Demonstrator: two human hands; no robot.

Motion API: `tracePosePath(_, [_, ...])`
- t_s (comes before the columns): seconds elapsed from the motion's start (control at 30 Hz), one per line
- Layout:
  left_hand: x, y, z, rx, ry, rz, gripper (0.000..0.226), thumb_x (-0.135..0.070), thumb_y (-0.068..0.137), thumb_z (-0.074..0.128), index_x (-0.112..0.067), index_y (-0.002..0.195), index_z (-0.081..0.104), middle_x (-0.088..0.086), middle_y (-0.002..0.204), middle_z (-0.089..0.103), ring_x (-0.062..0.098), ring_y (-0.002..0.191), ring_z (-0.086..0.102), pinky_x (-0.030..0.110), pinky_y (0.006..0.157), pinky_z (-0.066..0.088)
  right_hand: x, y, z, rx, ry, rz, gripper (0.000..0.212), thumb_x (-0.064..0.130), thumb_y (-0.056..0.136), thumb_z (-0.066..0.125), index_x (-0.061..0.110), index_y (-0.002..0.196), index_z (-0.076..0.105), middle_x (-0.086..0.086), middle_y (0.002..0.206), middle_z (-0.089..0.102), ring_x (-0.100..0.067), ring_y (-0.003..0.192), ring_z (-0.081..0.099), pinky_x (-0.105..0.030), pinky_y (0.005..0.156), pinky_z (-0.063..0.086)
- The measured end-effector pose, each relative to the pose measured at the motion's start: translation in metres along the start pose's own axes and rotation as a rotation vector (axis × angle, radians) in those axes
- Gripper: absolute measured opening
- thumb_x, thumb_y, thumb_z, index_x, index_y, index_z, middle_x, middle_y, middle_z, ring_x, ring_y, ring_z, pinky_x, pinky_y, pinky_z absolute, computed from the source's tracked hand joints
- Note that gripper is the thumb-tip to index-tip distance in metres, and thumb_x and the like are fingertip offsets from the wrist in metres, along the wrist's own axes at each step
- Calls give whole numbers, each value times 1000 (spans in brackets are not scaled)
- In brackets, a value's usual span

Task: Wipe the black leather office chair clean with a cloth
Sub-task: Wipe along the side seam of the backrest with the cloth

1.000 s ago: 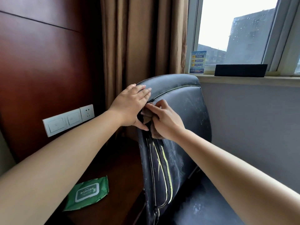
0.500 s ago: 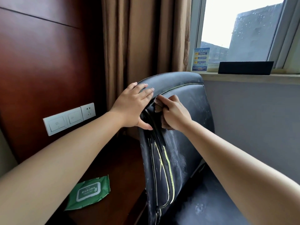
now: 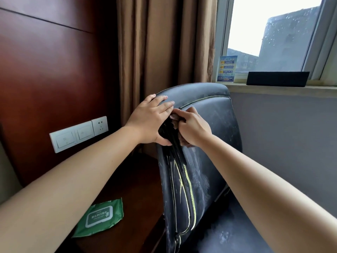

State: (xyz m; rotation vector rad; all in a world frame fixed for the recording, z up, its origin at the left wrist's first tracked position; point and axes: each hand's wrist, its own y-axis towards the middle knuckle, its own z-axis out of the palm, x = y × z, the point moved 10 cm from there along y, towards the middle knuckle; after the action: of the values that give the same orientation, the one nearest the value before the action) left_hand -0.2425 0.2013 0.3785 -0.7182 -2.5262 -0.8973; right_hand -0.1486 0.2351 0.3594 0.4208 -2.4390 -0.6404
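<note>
The black leather office chair [image 3: 215, 125] stands in the middle, its worn backrest dusty and streaked with yellow piping along the side seam. My left hand [image 3: 151, 119] lies on the backrest's upper left edge, fingers straight across the top and thumb under the side. My right hand [image 3: 193, 128] grips a bunched brown cloth [image 3: 176, 121] and presses it against the seam just below the top corner. Most of the cloth is hidden under my fingers.
A green pack of wet wipes [image 3: 99, 217] lies on the dark wooden desk [image 3: 131, 189] to the left. Switches and a socket [image 3: 78, 133] sit on the wood wall panel. Brown curtains [image 3: 164, 42] hang behind; a windowsill [image 3: 284, 88] with a black block [image 3: 277, 79] is at right.
My right hand with the cloth has moved up the backrest's side seam toward the top corner, then back down a little. My left hand has kept its place on the top edge.
</note>
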Motion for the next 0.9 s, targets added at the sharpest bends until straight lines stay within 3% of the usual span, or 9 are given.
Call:
tracePosePath(0.2, [-3,-5,-1,78,-31,14,116,-78,62,62,-11,150,28,-2,159,20,19,148,2,47,116,-8,1,-24,2,-77,17,-62,50,16,94,39,42,136,44,1,114,43,-20,105,49,-33,77,45])
tracePosePath(0.4, [-9,-11,1,137,-7,-11,104,-77,66,61,-21,149,33,-4,160,12,19,148,-3,50,116,12,-9,-69,12,-81,-52,-126,45,20,95,45,43,134,47,0,112,45,-23,98,54,-34,72,48])
tracePosePath(0.5, [-11,-14,2,163,48,16,110,-82,63,56,-21,151,28,-4,161,10,21,148,-5,49,116,17,-14,-98,21,-57,-100,-167,44,19,94,49,42,131,51,-3,110,48,-26,94,56,-33,68,49])
tracePosePath(0.6, [-12,-17,5,246,178,71,121,-85,60,53,-20,154,12,-5,162,2,24,147,-12,49,115,17,-17,-117,27,-63,-151,-195,44,17,90,56,36,129,56,-7,105,52,-30,87,58,-30,59,45])
tracePosePath(0.73, [-17,-18,11,285,305,122,121,-77,63,62,-27,154,-1,-2,162,-3,31,146,-15,57,115,16,-11,-116,19,-77,-181,-188,42,21,94,50,37,133,51,-7,110,49,-29,94,54,-27,63,39])
tracePosePath(0.9, [-20,-22,5,250,316,131,112,-74,64,62,-33,153,7,-1,161,8,34,146,-10,62,112,18,3,-107,13,-80,-165,-178,43,25,97,47,39,137,44,-4,114,46,-27,98,52,-27,65,36])
